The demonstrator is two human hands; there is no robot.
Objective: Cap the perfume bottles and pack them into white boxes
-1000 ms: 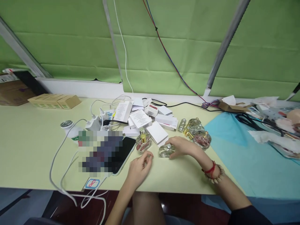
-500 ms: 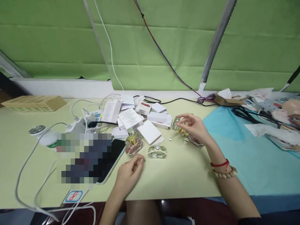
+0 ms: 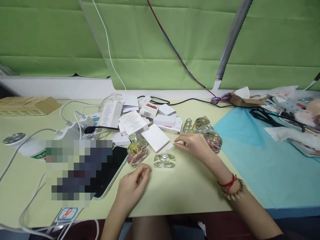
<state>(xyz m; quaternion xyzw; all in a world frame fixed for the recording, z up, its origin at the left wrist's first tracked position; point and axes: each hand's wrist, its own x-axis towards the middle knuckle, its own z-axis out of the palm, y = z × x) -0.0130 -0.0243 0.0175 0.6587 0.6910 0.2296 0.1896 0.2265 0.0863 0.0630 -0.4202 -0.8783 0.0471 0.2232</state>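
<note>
My left hand [image 3: 133, 186] rests on the pale green table [image 3: 180, 190] with its fingers curled in; whatever is inside them is hidden. Just beyond it lie a clear glass perfume bottle [image 3: 164, 160] without a cap and a pink bottle with a gold cap [image 3: 137, 153]. My right hand [image 3: 193, 145] reaches in from the right, its thumb and forefinger pinched together beside a white box [image 3: 156, 137]; what they pinch is too small to name. Behind that hand stand more small bottles [image 3: 205, 124], one of them pink [image 3: 215, 141].
A heap of white boxes and leaflets [image 3: 135, 120] lies mid-table. A phone [image 3: 112, 168], a white jar [image 3: 27, 146], chargers and cables [image 3: 75, 128] are at left, with cardboard boxes [image 3: 30, 106] far left. A blue cloth [image 3: 250, 153] with scissors [image 3: 265, 116] and clutter covers the right.
My right hand left the clear bottle, went to the bottles at the back right, then came down to the table beside the white box. My left hand stayed curled.
</note>
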